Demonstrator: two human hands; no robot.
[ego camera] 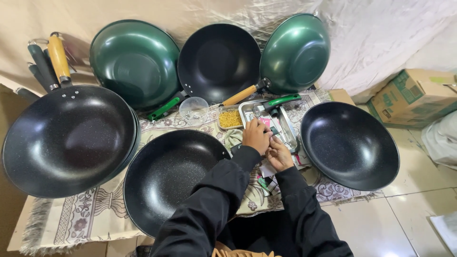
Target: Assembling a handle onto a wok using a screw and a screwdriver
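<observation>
Left hand (255, 135): over the steel tray (287, 129), grip narrow, closed on a small part (too small to name).
Right hand (278, 154): just beside the left, grip pinched at the same small part; contents hard to tell.
Handles fitted: green wok with wooden handle (295, 52), black wok with wooden handle (66, 138).
Handles missing: black wok at front (166, 176), black wok at right (350, 145).
Loose: green handle (282, 100) across the tray.
Fasteners: clear bowl (193, 110), yellow-filled dish (230, 118) near the tray, on the patterned mat (95, 214).
</observation>
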